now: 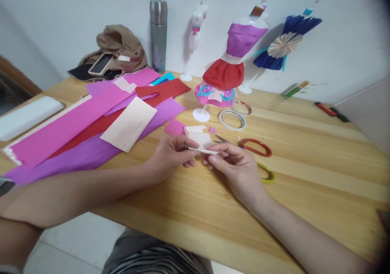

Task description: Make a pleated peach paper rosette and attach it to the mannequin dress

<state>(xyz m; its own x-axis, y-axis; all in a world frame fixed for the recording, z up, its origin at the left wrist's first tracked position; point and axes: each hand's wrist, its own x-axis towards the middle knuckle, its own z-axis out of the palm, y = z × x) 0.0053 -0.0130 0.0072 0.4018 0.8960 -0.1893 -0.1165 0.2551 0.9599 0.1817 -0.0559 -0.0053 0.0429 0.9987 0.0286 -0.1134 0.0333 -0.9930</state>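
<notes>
Paper strip (204,151), pale and folded narrow, is held just above the near part of a wooden table (319,156), pinched at one end by the left hand (176,154) and at the other by the right hand (236,164). Both grips are closed on it, thumbs against fingertips, probably because something so thin and light would bend if held from one side only. Just beyond lies pale paper (199,138); I cannot tell whether it joins the strip. A pink piece (175,127) and a small pink scrap (212,130) lie beside it. Red-handled scissors (256,147) and a yellow-green handle (267,173), partly hidden by the right hand, rest near that hand, seemingly for easy reach. Two tape rolls (232,120) lie flat farther back, beside a dress form (234,75) in purple and red, upright on its round white foot. Coloured sheets (73,123) overlap at the left, perhaps spread so each colour shows. Against the wall, a steel bottle (158,36) stands by a bundled brown cloth (122,48) with a phone (101,64) on it.
</notes>
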